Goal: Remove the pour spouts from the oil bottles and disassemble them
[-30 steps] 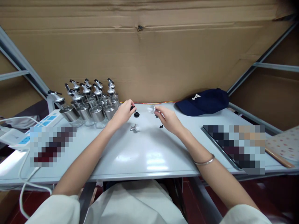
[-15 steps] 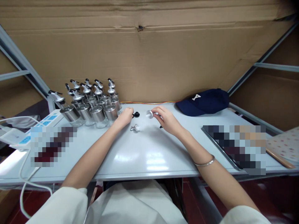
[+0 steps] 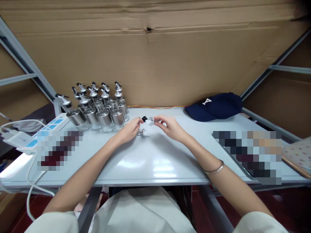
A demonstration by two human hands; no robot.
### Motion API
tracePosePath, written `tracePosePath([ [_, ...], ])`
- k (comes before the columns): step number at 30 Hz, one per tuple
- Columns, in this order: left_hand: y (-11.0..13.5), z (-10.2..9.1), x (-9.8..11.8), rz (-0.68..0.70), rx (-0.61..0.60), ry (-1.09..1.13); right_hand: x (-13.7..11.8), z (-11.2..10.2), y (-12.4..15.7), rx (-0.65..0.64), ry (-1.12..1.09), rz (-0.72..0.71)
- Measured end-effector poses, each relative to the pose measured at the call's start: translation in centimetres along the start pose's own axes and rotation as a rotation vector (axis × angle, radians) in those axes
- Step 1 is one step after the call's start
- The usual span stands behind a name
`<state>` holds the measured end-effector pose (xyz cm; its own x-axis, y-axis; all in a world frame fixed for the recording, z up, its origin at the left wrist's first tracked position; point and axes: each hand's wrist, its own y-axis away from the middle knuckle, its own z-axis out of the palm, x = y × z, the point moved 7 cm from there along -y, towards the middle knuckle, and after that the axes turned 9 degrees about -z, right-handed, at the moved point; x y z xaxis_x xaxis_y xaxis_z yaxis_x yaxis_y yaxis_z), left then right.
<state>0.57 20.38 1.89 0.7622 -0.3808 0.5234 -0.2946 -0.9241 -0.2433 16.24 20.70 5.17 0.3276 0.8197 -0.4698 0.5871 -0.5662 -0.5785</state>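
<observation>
My left hand (image 3: 131, 130) pinches a small black stopper (image 3: 144, 119) at its fingertips. Facing it, my right hand (image 3: 170, 127) grips a silver pourer top (image 3: 151, 121), its pale stem pointing left at the stopper. The two parts are close together; whether they touch I cannot tell. Just below, a second silver pourer top (image 3: 142, 132) lies on the white table (image 3: 145, 155). To the left of my left hand stand several glass oil bottles (image 3: 104, 120) with steel sleeves. Most carry silver pourer tops with black levers; two near the front have bare necks.
A navy cap (image 3: 215, 106) lies at the back right. White power strips and chargers (image 3: 23, 140) with cables occupy the left side. Blurred-out flat items lie at both sides. A cardboard wall (image 3: 157, 64) closes off the back, with thin wires along its foot.
My left hand has turned and come nearer with the black stopper. My right hand has moved the pourer top left and slightly down, bringing the two parts together.
</observation>
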Motion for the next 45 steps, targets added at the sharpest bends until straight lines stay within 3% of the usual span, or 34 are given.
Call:
tracePosePath([
  [7, 1.1, 1.8, -0.4, -0.060, -0.189, 0.125, 1.8, 1.0, -0.3, -0.002, -0.056, 0.162],
  [12, 1.0, 2.3, -0.7, -0.012, -0.209, 0.063, 1.7, 2.6, 1.2, -0.275, 0.008, 0.114],
  [15, 0.9, 2.2, -1.2, -0.037, -0.209, 0.086, 1.8, 3.5, 1.8, -0.367, 0.025, 0.104],
  [24, 0.8, 0.8, -0.4, 0.010, -0.108, 0.080, 0.9, 2.9, 1.5, -0.217, 0.116, -0.006],
  [34, 1.0, 1.6, -0.5, 0.042, -0.106, 0.058, 0.8, 3.7, 1.7, -0.306, 0.075, 0.042],
  [40, 0.7, 0.8, -1.0, -0.053, -0.034, 0.086, 1.0, 3.9, 1.9, -0.353, -0.049, 0.065],
  [45, 0.9, 1.6, -0.4, -0.042, -0.094, 0.156, 1.6, 4.5, 1.8, -0.277, -0.006, 0.121],
])
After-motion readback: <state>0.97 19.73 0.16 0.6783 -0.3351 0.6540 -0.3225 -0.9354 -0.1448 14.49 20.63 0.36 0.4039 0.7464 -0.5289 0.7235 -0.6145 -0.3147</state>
